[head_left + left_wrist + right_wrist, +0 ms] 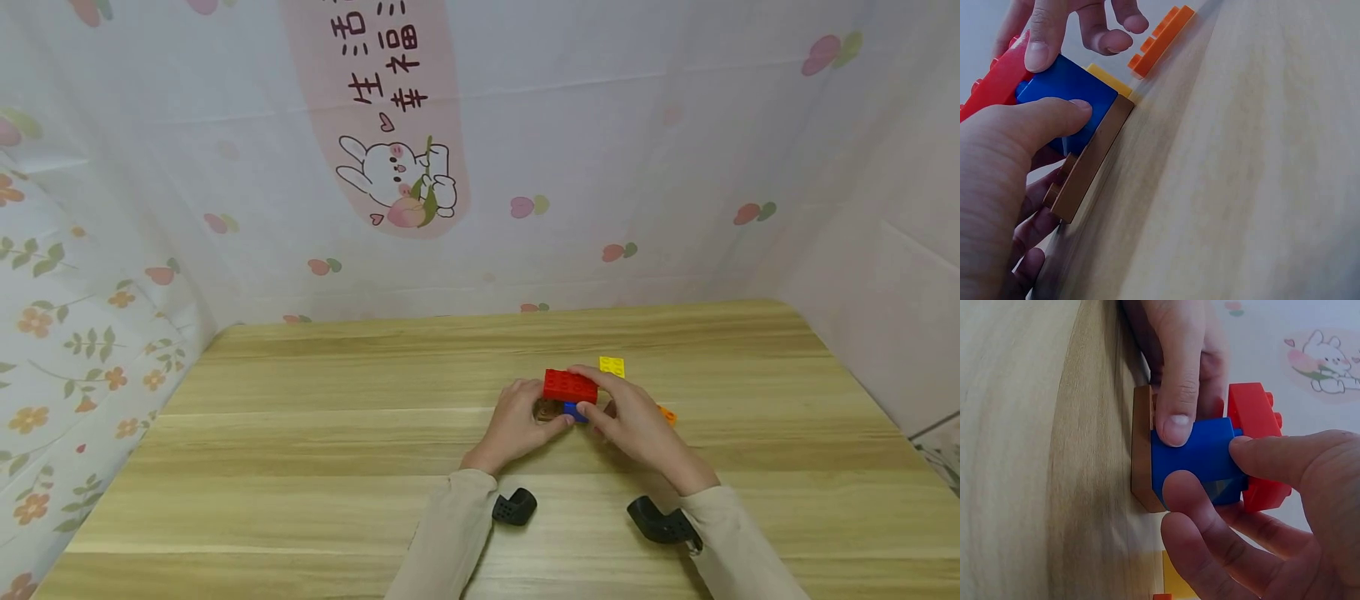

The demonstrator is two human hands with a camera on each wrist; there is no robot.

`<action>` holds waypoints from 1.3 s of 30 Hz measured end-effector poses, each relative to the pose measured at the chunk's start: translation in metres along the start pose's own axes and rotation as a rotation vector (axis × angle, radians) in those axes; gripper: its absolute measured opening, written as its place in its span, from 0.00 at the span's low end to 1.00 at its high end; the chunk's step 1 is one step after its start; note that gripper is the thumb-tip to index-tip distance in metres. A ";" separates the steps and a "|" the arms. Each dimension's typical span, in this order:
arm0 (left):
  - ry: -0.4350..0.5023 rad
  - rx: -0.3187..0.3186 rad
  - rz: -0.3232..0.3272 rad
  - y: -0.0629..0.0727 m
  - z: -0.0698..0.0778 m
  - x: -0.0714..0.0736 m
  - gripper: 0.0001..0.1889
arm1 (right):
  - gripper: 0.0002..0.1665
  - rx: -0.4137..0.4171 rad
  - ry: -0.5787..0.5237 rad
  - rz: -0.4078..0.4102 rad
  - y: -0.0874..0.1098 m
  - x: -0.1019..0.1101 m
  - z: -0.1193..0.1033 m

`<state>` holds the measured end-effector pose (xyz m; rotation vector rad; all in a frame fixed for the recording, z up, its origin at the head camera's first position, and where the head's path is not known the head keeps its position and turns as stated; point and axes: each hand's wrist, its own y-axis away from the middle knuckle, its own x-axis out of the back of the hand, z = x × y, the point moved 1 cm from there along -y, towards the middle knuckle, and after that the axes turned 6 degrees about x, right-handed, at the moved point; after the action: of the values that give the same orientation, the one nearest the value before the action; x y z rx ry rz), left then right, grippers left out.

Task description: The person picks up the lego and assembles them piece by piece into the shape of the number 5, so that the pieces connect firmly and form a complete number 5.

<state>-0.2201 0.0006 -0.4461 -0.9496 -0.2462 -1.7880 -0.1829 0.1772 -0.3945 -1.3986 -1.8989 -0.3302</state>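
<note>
A blue toy building brick (1197,453) stands on one end of a flat brown brick (1094,162), which lies on the table. Atop the blue one is a red brick (570,386), slightly tilted, with a blue stud showing in the gap between them. My left hand (519,421) holds the blue brick, its thumb on the near side and its other fingers behind, partly hidden. The red brick is gripped by my right hand (633,421), thumb near the seam with the blue brick and a finger over the far side.
A yellow brick (612,365) lies beyond my right hand on the wooden table (322,450). An orange brick (1163,40) lies to the right, partly hidden by that hand in the head view. Patterned cloth (562,150) hangs along the table's back edge.
</note>
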 end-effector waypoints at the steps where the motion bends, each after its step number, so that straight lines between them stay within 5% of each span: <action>1: 0.000 0.000 -0.001 0.000 0.000 0.000 0.19 | 0.29 -0.002 -0.002 -0.002 0.000 0.000 0.001; 16: 0.002 0.014 -0.007 0.001 -0.002 0.000 0.18 | 0.30 -0.006 -0.019 -0.025 -0.001 -0.001 0.003; 30: -0.015 -0.007 -0.002 -0.008 -0.001 -0.001 0.19 | 0.29 0.013 0.056 0.106 -0.003 -0.012 0.006; 39: -0.019 -0.013 0.002 -0.005 -0.002 -0.002 0.19 | 0.29 0.009 0.047 0.077 -0.001 -0.012 0.008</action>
<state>-0.2248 0.0031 -0.4477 -0.9756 -0.2457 -1.7817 -0.1856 0.1731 -0.4087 -1.4412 -1.8017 -0.3139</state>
